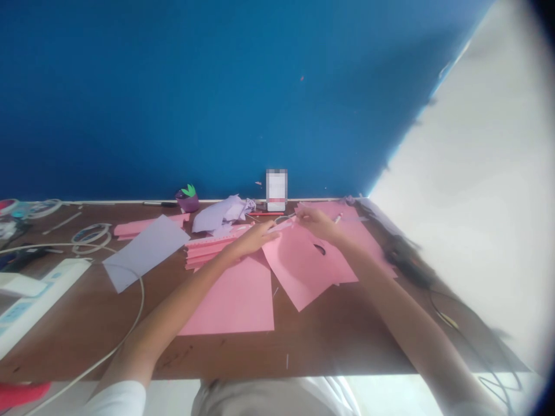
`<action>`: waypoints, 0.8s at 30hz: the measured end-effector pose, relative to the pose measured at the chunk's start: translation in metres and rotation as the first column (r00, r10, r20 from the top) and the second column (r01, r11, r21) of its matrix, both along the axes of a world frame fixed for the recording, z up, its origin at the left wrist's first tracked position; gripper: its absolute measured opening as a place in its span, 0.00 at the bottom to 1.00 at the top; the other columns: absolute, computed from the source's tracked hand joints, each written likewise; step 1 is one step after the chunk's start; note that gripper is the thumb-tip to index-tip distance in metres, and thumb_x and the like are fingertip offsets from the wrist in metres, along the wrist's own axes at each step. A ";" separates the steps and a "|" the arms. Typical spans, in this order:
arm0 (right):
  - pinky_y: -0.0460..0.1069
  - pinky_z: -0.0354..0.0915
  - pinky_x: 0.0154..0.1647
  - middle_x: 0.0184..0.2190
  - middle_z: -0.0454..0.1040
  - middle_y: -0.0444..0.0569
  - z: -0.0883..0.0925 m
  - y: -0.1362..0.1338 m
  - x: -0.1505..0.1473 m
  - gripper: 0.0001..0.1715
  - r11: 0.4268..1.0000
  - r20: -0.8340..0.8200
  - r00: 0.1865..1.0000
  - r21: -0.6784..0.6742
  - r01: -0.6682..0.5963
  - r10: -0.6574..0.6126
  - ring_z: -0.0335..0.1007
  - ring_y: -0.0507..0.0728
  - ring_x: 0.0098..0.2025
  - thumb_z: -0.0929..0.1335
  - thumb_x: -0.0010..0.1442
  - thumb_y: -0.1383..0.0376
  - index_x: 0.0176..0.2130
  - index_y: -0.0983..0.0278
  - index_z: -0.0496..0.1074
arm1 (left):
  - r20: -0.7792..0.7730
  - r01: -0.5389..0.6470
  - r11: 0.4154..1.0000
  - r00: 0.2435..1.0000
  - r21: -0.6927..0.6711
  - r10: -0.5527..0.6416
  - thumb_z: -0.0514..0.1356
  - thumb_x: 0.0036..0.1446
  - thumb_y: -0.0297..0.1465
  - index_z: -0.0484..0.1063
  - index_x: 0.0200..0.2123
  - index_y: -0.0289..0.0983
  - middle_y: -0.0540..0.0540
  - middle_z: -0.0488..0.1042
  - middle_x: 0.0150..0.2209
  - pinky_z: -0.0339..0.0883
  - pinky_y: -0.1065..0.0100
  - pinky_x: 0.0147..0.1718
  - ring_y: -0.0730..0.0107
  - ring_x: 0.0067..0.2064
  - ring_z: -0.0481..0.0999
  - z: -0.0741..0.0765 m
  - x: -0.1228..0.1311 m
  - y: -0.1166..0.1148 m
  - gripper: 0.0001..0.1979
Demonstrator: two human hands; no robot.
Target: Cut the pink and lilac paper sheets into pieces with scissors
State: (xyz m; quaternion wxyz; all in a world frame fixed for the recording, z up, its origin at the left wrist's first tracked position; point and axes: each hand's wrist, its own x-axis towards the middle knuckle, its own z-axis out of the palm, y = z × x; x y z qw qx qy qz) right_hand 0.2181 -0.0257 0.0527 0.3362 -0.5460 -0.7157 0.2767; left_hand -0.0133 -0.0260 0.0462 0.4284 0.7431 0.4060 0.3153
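My left hand (pixel 260 233) is closed at the upper left edge of a pink sheet of paper (pixel 306 271), thumb and fingers at its border. My right hand (pixel 315 222) pinches the top edge of the same sheet, fingertips pressed together. The sheet slants toward me, its lower corner over the brown table. Beneath my left forearm lies another pink sheet (pixel 240 303), flat. Pleated pink paper (pixel 203 252) sits beside my left wrist. A dark oval loop (pixel 319 249) shows near my right forearm; its kind is unclear. A thin curved thing between my hands is too blurred to name.
A lilac sheet (pixel 145 252) and crumpled lilac paper (pixel 223 214) lie left of my hands. A phone-like upright screen (pixel 276 190) stands by the blue wall. Farther left are a white power strip (pixel 43 300), cables and a purple pot (pixel 188 200). A dark cable (pixel 407 268) runs on the right.
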 end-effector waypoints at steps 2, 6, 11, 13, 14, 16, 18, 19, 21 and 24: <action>0.49 0.59 0.36 0.31 0.69 0.46 -0.004 0.002 0.000 0.12 1.000 0.014 1.000 0.011 0.025 -0.025 0.66 0.54 0.34 0.64 0.55 0.57 0.30 0.63 0.68 | -0.014 0.018 1.000 1.000 -0.009 -0.018 0.64 0.46 0.38 0.74 0.32 0.40 0.47 0.74 0.29 0.63 0.69 0.33 0.64 0.32 0.71 -0.001 0.000 0.001 0.10; 0.49 0.57 0.34 0.26 0.66 0.44 -0.011 0.008 0.001 0.13 0.997 0.016 0.999 0.067 0.035 -0.037 0.63 0.53 0.32 0.64 0.54 0.57 0.26 0.64 0.65 | -0.050 0.046 0.999 0.998 -0.011 -0.047 0.62 0.49 0.38 0.74 0.39 0.40 0.44 0.74 0.34 0.63 0.67 0.37 0.60 0.39 0.71 -0.005 -0.001 0.002 0.14; 0.49 0.58 0.33 0.27 0.68 0.45 -0.011 0.009 -0.002 0.12 0.996 -0.079 0.996 0.080 0.041 -0.035 0.64 0.53 0.31 0.66 0.52 0.58 0.27 0.64 0.65 | -0.180 0.098 0.995 0.979 0.009 -0.094 0.56 0.55 0.42 0.68 0.47 0.41 0.44 0.73 0.43 0.61 0.61 0.46 0.57 0.46 0.69 -0.003 -0.002 0.000 0.19; 0.49 0.58 0.34 0.28 0.69 0.46 -0.009 0.007 -0.004 0.11 0.994 -0.101 0.993 0.084 0.063 -0.055 0.65 0.54 0.31 0.66 0.51 0.59 0.27 0.64 0.66 | -0.236 0.126 0.992 0.965 0.033 -0.114 0.53 0.57 0.43 0.66 0.51 0.42 0.44 0.71 0.47 0.59 0.59 0.48 0.57 0.48 0.68 -0.001 -0.003 -0.001 0.20; 0.49 0.58 0.34 0.28 0.70 0.46 -0.008 0.006 -0.005 0.10 0.993 -0.107 0.992 0.088 0.074 -0.064 0.65 0.54 0.31 0.66 0.51 0.59 0.27 0.64 0.67 | -0.254 0.133 0.990 0.960 0.042 -0.118 0.52 0.58 0.43 0.64 0.52 0.42 0.44 0.70 0.48 0.59 0.59 0.48 0.58 0.48 0.68 -0.001 -0.003 -0.002 0.20; 0.50 0.59 0.34 0.28 0.70 0.47 -0.006 0.004 -0.006 0.09 0.992 -0.114 0.990 0.092 0.090 -0.079 0.66 0.55 0.32 0.66 0.52 0.60 0.27 0.64 0.67 | -0.271 0.134 0.989 0.956 0.057 -0.114 0.50 0.59 0.43 0.63 0.52 0.42 0.44 0.70 0.49 0.60 0.59 0.47 0.58 0.47 0.68 0.000 -0.003 -0.003 0.21; 0.50 0.59 0.34 0.28 0.70 0.47 -0.006 0.004 -0.007 0.09 0.991 -0.128 0.988 0.091 0.095 -0.083 0.66 0.55 0.32 0.66 0.52 0.60 0.27 0.64 0.68 | -0.274 0.125 0.989 0.956 0.072 -0.101 0.50 0.59 0.44 0.64 0.52 0.41 0.44 0.70 0.49 0.60 0.59 0.47 0.58 0.47 0.68 0.000 -0.003 -0.003 0.21; 0.50 0.59 0.35 0.28 0.71 0.47 -0.007 0.004 -0.007 0.09 0.992 -0.142 0.986 0.085 0.095 -0.083 0.66 0.55 0.32 0.66 0.52 0.60 0.27 0.64 0.68 | -0.274 0.118 0.990 0.957 0.080 -0.092 0.50 0.59 0.44 0.64 0.51 0.41 0.44 0.70 0.48 0.60 0.59 0.47 0.58 0.47 0.68 0.000 -0.003 -0.003 0.21; 0.50 0.59 0.35 0.28 0.71 0.47 -0.008 0.005 -0.007 0.10 0.994 -0.175 0.981 0.060 0.096 -0.084 0.66 0.55 0.31 0.66 0.51 0.59 0.27 0.65 0.68 | -0.269 0.104 0.990 0.960 0.093 -0.075 0.50 0.59 0.44 0.65 0.50 0.41 0.44 0.71 0.48 0.60 0.59 0.47 0.58 0.46 0.69 -0.001 -0.002 -0.002 0.20; 0.50 0.59 0.35 0.27 0.71 0.47 -0.010 0.005 -0.007 0.11 0.995 -0.221 0.972 0.038 0.093 -0.083 0.66 0.55 0.31 0.66 0.51 0.58 0.27 0.65 0.69 | -0.247 0.093 0.990 0.967 0.104 -0.065 0.50 0.59 0.44 0.65 0.48 0.41 0.44 0.71 0.48 0.60 0.59 0.47 0.58 0.47 0.69 -0.003 -0.001 0.000 0.19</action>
